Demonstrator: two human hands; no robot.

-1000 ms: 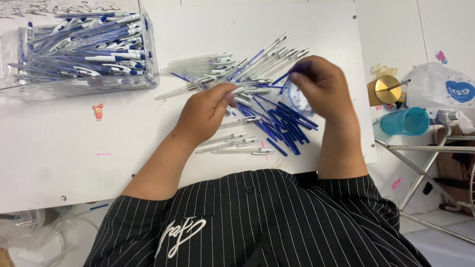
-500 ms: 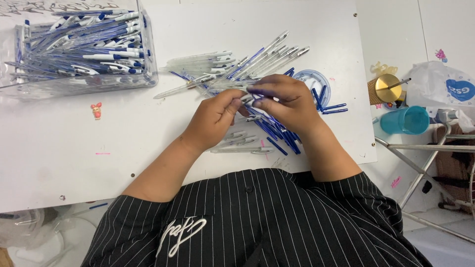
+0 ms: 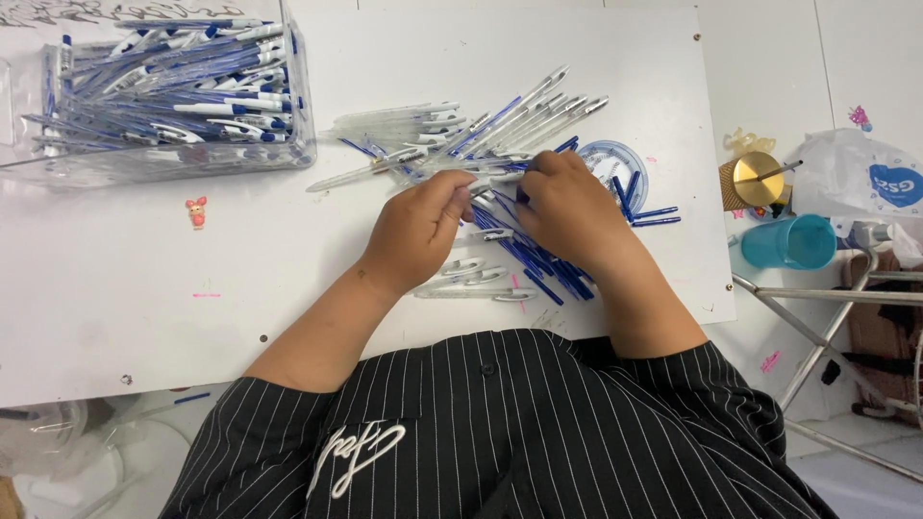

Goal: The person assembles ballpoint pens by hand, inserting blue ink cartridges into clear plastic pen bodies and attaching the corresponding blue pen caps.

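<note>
**Pen assembly at white table**

White table [image 3: 144, 317] is bearing a clear tray [image 3: 173, 159] of finished pens. Left hand [image 3: 415, 231] and right hand [image 3: 569, 207] are meeting, pinching one clear pen barrel [image 3: 486, 169] above the loose pile [image 3: 519, 250]. Judged light, stiff, slippery; best gripped mid-barrel.

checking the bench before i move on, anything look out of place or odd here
Mostly orderly. One small pink figure sticker sits alone on the white table, below the clear box of pens. Both hands, left and right, work over the loose pen parts.

Bright even overhead light, soft faint shadows, sharp focus throughout
</note>
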